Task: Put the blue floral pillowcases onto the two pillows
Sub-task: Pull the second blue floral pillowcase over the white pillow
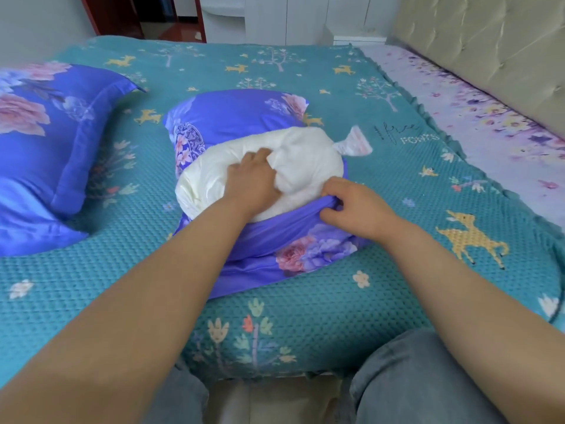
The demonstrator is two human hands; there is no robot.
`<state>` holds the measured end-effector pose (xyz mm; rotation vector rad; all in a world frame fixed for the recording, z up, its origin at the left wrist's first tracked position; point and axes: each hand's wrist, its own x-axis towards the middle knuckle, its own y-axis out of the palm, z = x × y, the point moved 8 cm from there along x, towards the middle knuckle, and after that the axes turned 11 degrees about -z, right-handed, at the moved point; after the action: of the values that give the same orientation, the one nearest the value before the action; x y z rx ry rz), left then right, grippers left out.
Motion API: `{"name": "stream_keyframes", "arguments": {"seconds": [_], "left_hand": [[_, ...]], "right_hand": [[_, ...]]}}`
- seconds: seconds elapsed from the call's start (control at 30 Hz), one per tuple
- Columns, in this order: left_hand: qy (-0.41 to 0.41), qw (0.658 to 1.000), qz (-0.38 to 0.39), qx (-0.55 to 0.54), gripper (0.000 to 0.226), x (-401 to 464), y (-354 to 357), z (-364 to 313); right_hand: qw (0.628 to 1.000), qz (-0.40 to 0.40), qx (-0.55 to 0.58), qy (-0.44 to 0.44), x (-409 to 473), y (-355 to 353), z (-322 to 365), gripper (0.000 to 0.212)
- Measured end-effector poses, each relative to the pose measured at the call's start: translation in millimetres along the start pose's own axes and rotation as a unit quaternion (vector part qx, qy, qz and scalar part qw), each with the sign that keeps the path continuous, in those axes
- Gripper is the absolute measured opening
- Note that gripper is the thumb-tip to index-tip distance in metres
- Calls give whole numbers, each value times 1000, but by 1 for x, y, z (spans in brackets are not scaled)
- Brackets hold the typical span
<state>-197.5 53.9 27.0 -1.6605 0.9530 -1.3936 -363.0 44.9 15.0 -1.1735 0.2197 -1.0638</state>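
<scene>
We are kneeling at the edge of the bed [305,316], working the second pillow [244,166] into its blue floral pillowcase [275,240]. Our left hand [252,179] is pressing down on the white pillow with its fingers curled into the stuffing, gripping a fold of it. Our right hand [354,206] is pinching the near hem of the pillowcase opening, fingers closed on the bunched blue cloth.

The relation that matters: the pillow is lying directly ahead of both hands, its long axis running left to right across our view, and the case is opening toward us and upward. The far part of the pillow is already sitting under the blue fabric; the near white bulk is still bare, lying just beyond the hem our right hand is holding. So the hem needs, we judge, to travel away from us and over the white mound while the left hand is shoving the filling in. Both hands are touching the work, the right one nearer the hem.

The other pillow [46,142] (already cased, it seems) is lying well apart to the left. On the teal bedspread we are reading cursive "free" above block letters that look like "FOREST" [406,134], partly blurred.
</scene>
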Motion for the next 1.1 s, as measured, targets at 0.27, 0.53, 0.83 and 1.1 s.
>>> {"name": "stream_keyframes", "arguments": {"seconds": [0.27,0.53,0.83,1.1], "left_hand": [[-9,918,305,-254,24,-46,35,-15],[44,953,-141,-265,45,-44,-48,-20],[-69,826,254,-499,74,-52,-37,-61],[-113,773,373,-501,56,-60,-11,-63]], "right_hand": [[988,-136,46,-61,5,-26,47,13],[990,-136,18,-42,3,-28,32,18],[984,-120,116,62,-13,-31,24,23],[980,-150,124,47,-5,-41,53,31]]}}
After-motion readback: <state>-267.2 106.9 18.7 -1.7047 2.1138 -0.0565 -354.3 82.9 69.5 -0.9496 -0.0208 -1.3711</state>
